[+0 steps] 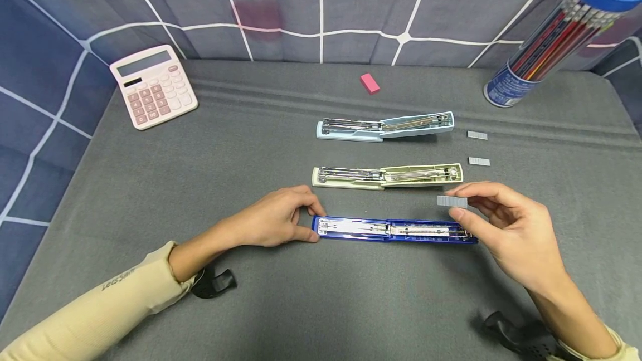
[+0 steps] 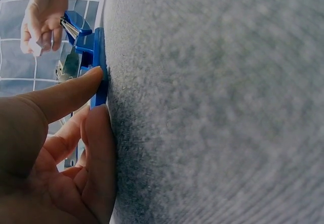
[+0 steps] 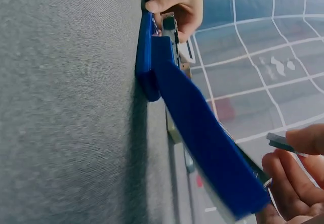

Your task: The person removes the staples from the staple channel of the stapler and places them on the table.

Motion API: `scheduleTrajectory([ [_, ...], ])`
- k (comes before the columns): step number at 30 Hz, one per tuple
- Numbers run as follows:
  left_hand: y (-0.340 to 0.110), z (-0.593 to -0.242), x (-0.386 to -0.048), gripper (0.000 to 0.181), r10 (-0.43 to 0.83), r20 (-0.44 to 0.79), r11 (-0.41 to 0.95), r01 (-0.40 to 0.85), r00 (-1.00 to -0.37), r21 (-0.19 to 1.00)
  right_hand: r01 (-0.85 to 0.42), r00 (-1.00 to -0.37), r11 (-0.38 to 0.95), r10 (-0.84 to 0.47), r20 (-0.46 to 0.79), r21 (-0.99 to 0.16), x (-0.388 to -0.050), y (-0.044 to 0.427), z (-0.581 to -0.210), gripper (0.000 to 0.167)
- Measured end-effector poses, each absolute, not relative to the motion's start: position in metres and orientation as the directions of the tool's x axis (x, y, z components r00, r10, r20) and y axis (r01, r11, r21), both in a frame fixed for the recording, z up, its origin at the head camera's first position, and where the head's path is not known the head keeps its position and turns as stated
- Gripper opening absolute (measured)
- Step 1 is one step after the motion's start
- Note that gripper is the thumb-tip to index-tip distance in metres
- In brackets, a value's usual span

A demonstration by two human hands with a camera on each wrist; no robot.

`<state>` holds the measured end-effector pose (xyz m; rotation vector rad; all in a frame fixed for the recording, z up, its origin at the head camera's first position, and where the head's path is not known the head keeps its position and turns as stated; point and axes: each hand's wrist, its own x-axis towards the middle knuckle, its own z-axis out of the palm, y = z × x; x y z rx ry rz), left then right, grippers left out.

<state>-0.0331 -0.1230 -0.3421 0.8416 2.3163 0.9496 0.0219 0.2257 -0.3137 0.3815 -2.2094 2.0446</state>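
Observation:
A dark blue stapler (image 1: 388, 229) lies opened out on the grey surface, its metal inside facing up. My left hand (image 1: 281, 216) pinches its left end between thumb and fingers, also visible in the left wrist view. Between thumb and fingers of my right hand (image 1: 516, 230) is a strip of staples (image 1: 452, 201), held above the stapler's right half. In the right wrist view the stapler's blue top half (image 3: 202, 138) slants up off the surface, its end close to the right hand's lower fingers; whether they touch it I cannot tell.
Behind are an opened cream stapler (image 1: 386, 176) and an opened light blue stapler (image 1: 383, 127). Two more staple strips (image 1: 478, 161) lie to their right. Farther back are a pink eraser (image 1: 370, 83), a pink calculator (image 1: 154, 87) and a tall pencil tube (image 1: 562, 38).

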Motion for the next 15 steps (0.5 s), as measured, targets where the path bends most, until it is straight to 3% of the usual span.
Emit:
scheduleTrajectory([
  [11,-0.123,-0.342,-0.033,0.028,0.690,-0.217,0.581,0.351,-0.690,0.735,-0.148,-0.986,-0.079,0.090,0.141,-0.986,0.018,0.258,-0.330,0.028],
  [15,-0.123,-0.342,-0.033,0.028,0.690,-0.214,0.580,0.352,-0.692,0.735,-0.055,-0.992,-0.013,0.116,0.054,-0.998,0.019,0.267,-0.336,0.029],
])
